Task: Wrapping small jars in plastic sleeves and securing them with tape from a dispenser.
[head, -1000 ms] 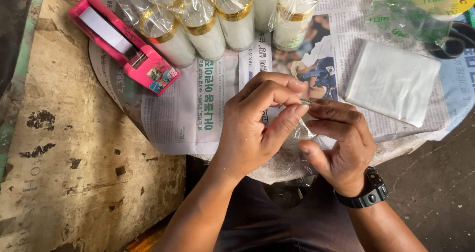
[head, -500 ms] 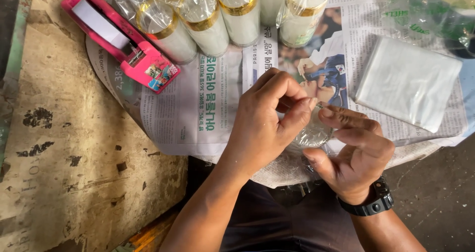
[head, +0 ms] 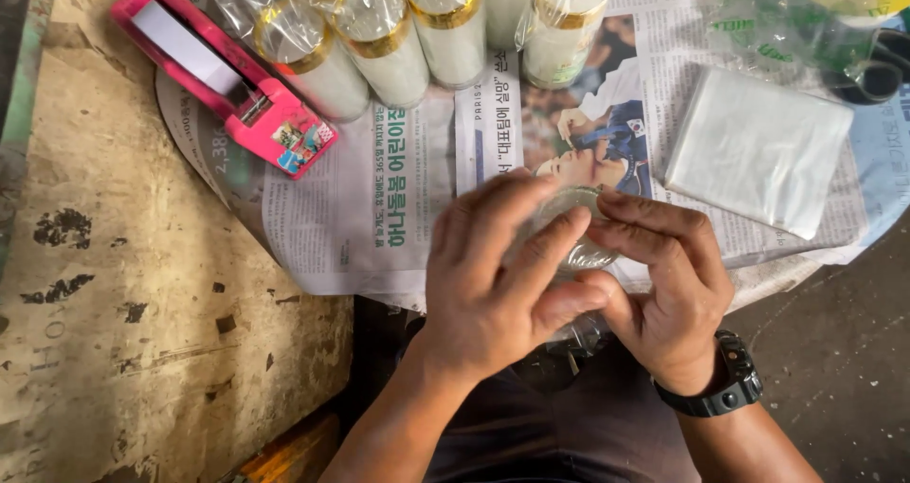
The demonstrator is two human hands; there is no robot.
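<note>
My left hand and my right hand meet over the near edge of a newspaper. Between their fingers sits a small round clear item wrapped in crinkled plastic film; both hands grip it, the left fingers lying across its top. My right wrist wears a black watch. Most of the item is hidden by my fingers.
Several white bottles with gold bands in clear wrap lie along the far edge. A pink tape dispenser rests at the upper left. A stack of clear plastic sheets lies at right, scissors beyond. A worn wooden board lies left.
Both hands have shifted slightly up over the newspaper. My left fingers have spread and slid across the wrapped item, which earlier was pinched at fingertip level.
</note>
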